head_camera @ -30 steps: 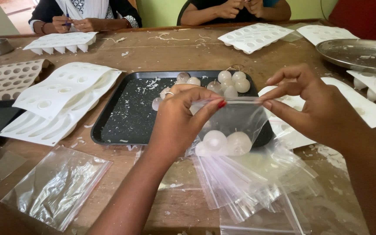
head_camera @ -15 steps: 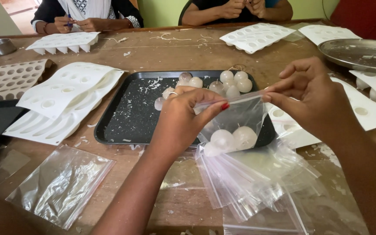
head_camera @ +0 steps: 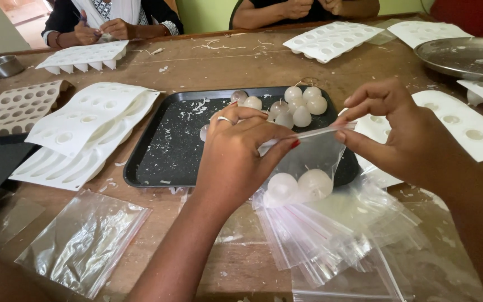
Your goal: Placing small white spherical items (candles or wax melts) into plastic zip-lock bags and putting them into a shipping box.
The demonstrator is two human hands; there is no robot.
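Change: since a second ago my two hands have drawn a little apart along the bag's top, and the bag hangs slightly lower over the tray's near edge.
Left hand (head_camera: 236, 148): my fingers (head_camera: 283, 150) pinched narrow on the left end of the seal strip; ring on one finger.
Right hand (head_camera: 392, 128): my fingers (head_camera: 349, 136) pinched narrow on the right end of the same strip.
Clear zip bag (head_camera: 308, 162): held upright between both hands, above the desk (head_camera: 236, 61); two pale round balls (head_camera: 300, 185) sit side by side at its bottom.
Black tray (head_camera: 169, 156): just behind the bag, with a cluster of loose balls (head_camera: 297, 103) at its far side and white flakes.
Stack of empty bags (head_camera: 331, 235): fanned out under the held bag.
Crumpled bag (head_camera: 85, 240): near left, apart.
White moulds (head_camera: 85, 128): left of the tray.
Metal plate (head_camera: 465, 56): far right.
Other people's hands (head_camera: 99, 31): across the desk.
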